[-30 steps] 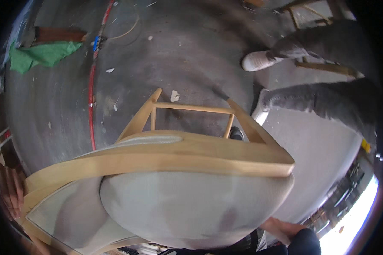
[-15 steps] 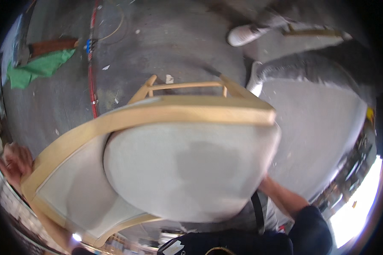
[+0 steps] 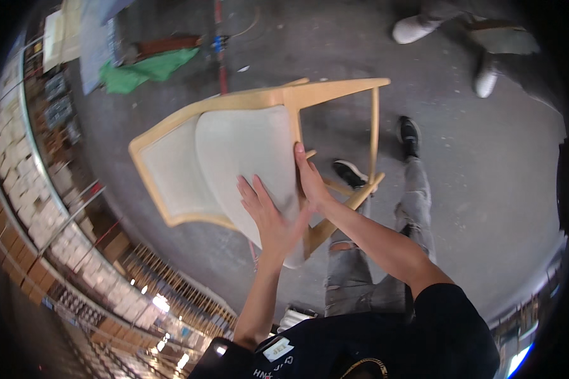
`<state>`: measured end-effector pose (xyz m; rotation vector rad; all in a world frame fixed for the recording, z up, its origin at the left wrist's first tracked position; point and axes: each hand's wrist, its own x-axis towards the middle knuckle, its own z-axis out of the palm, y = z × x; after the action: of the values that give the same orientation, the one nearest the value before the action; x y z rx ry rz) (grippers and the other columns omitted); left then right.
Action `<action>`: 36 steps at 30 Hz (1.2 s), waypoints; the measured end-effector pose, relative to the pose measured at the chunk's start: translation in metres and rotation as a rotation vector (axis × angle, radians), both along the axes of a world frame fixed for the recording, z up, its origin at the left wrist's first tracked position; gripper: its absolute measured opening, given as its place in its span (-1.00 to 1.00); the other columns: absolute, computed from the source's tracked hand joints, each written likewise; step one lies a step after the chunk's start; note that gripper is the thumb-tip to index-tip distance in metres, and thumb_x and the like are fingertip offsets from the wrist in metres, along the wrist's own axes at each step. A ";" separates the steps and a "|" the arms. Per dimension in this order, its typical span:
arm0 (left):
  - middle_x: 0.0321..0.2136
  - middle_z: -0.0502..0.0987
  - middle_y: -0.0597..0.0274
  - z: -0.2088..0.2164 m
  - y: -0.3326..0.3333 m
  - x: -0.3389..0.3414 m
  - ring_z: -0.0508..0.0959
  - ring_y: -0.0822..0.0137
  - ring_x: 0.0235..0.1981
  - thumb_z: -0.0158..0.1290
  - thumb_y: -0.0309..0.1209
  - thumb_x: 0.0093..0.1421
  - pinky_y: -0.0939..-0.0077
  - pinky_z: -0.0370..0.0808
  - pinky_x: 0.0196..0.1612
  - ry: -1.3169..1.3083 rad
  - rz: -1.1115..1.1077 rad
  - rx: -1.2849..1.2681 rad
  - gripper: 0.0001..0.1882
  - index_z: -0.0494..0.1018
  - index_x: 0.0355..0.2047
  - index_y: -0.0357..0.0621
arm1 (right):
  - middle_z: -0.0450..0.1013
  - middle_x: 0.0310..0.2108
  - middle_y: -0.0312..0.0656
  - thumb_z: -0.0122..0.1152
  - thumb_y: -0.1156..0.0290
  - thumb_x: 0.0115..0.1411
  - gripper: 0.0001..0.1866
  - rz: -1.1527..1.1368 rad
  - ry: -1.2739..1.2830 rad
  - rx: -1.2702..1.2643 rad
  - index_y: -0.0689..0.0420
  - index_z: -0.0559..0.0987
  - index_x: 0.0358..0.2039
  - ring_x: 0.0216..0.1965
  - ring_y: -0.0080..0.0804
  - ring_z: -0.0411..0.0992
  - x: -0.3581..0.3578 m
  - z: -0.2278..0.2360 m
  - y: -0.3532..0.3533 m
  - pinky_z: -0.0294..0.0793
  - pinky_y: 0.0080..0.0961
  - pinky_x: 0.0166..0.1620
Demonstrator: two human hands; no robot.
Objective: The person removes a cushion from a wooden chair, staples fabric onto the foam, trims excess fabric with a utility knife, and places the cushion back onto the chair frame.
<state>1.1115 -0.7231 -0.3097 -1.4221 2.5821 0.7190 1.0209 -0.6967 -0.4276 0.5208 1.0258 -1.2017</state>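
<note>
A chair with a pale wood frame and an off-white padded seat [image 3: 248, 148] is tilted in front of me, its seat turned up towards me. Its padded backrest [image 3: 174, 169] points left and its wooden legs [image 3: 374, 129] point right. My left hand [image 3: 265, 218] lies on the seat cushion near its front edge, fingers outstretched and apart. My right hand [image 3: 311, 183] is pressed along the seat's front edge, fingers extended upward; part of it is hidden by its own angle. How the chair is supported underneath cannot be seen.
Another person's legs and white shoes [image 3: 413, 29] are at the upper right. A green cloth [image 3: 146, 71] lies at the upper left beside a red hose [image 3: 222, 79]. Stacked goods [image 3: 38, 189] line the left side. My own dark shoe [image 3: 349, 173] is by the chair's legs.
The chair has turned and sits farther from me, its legs now to the right. My left hand has left the backrest and my right hand the seat's side; both are at the seat's front.
</note>
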 end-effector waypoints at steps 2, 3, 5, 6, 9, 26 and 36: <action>0.49 -0.08 -0.29 -0.008 -0.019 0.006 -0.02 -0.14 0.51 0.41 -0.25 0.02 0.08 0.04 0.48 -0.077 0.031 -0.232 0.21 -0.14 0.50 -0.28 | 0.44 0.21 0.14 -0.23 -0.52 0.31 0.10 0.026 0.100 -0.162 0.40 0.43 0.27 0.30 -0.15 0.34 0.024 0.000 -0.032 0.28 -0.35 0.31; 0.48 -0.05 -0.31 -0.016 -0.034 0.019 0.01 -0.17 0.50 0.42 -0.25 0.01 0.06 0.06 0.47 -0.045 0.077 -0.237 0.21 -0.12 0.50 -0.28 | 0.46 0.19 0.15 -0.22 -0.52 0.32 0.10 0.036 0.154 -0.238 0.42 0.45 0.25 0.30 -0.14 0.34 0.036 -0.003 -0.046 0.28 -0.35 0.31; 0.45 0.00 -0.36 -0.021 -0.062 0.049 0.06 -0.21 0.47 0.44 -0.24 0.00 0.01 0.11 0.44 0.009 0.161 -0.230 0.21 -0.10 0.49 -0.28 | 0.49 0.15 0.18 -0.21 -0.51 0.32 0.08 0.062 0.090 -0.391 0.42 0.47 0.22 0.28 -0.07 0.38 0.040 0.000 -0.061 0.29 -0.34 0.31; 0.43 0.05 -0.35 -0.021 -0.065 0.055 0.12 -0.20 0.45 0.44 -0.26 0.00 0.05 0.15 0.43 0.007 0.177 -0.238 0.21 -0.10 0.49 -0.28 | 0.49 0.15 0.18 -0.22 -0.50 0.33 0.07 0.068 0.052 -0.459 0.41 0.47 0.23 0.27 -0.06 0.39 0.047 -0.009 -0.067 0.29 -0.34 0.31; 0.38 0.18 -0.33 -0.026 -0.090 0.064 0.26 -0.15 0.38 0.44 -0.30 0.01 0.12 0.24 0.38 0.026 0.188 -0.240 0.19 -0.09 0.50 -0.28 | 0.50 0.13 0.21 -0.22 -0.50 0.33 0.07 0.075 0.089 -0.532 0.43 0.47 0.21 0.25 -0.03 0.42 0.069 -0.026 -0.099 0.32 -0.34 0.29; 0.46 0.04 -0.12 -0.038 -0.116 0.094 0.15 0.05 0.43 -0.25 -0.05 0.56 0.22 0.09 0.43 0.205 0.182 -0.057 -0.27 -0.16 0.52 -0.24 | 0.55 -0.24 -0.18 -0.10 -0.58 0.22 0.10 0.255 -0.011 -0.696 0.36 0.52 0.16 -0.25 -0.47 0.49 0.081 -0.059 -0.116 0.50 -0.50 -0.16; 0.41 0.16 -0.20 -0.039 -0.091 0.076 0.29 0.00 0.35 -0.24 -0.04 0.55 0.22 0.25 0.35 0.141 0.145 -0.181 -0.27 -0.10 0.51 -0.25 | 0.58 -0.33 -0.18 -0.09 -0.60 0.20 0.03 0.150 0.032 -0.644 0.27 0.65 -0.02 -0.30 -0.42 0.54 0.061 -0.048 -0.093 0.56 -0.39 -0.16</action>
<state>1.1877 -0.8143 -0.3483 -1.6841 2.7337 0.6387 1.0816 -0.7902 -0.4753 -0.0787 0.6354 -1.3214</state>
